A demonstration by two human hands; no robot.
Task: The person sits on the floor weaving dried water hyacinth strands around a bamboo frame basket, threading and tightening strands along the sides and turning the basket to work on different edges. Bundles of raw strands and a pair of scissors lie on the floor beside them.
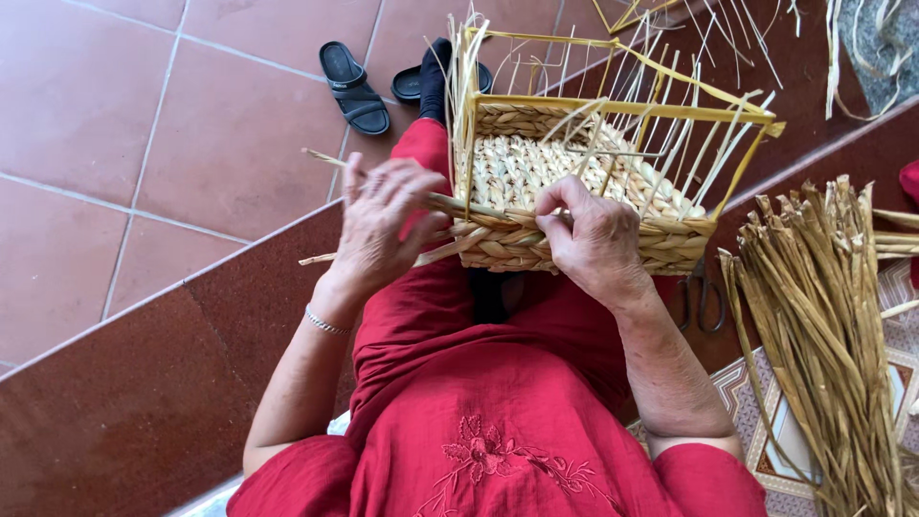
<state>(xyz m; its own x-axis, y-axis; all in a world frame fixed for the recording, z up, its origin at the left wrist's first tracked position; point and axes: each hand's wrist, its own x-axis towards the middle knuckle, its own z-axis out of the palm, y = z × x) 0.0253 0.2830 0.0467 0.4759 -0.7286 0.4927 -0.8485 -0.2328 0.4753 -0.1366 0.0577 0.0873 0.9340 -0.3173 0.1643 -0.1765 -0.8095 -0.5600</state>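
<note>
Partly hidden: scissors [701,299] under the basket's right corner, only handles and dark blades showing; one sandal [414,82] behind a black-socked foot, the other sandal [354,88] in full view on the red floor tiles [124,144]. Cut off at the right and bottom edges: a bundle of dried reeds [823,325] lying on a patterned mat [780,431]. Too tangled to count: loose stakes at the top of the picture.

On the red-clad lap, a half-woven basket [574,187], rectangular, opening turned towards the camera and slightly up, long side running left to right. Inside, only its woven pale bottom; thin upright stakes around a yellow frame. Braided thick strands along the near wall.

Left hand [383,225] at the basket's left corner, fingers spread and loosely curled around a flat strand [330,161] that juts out to the left, long axis near level; exact grip hard to make out. Silver bracelet [327,323] on that wrist. Right hand [593,239] on the near wall, fingers pinching the braid there.
</note>
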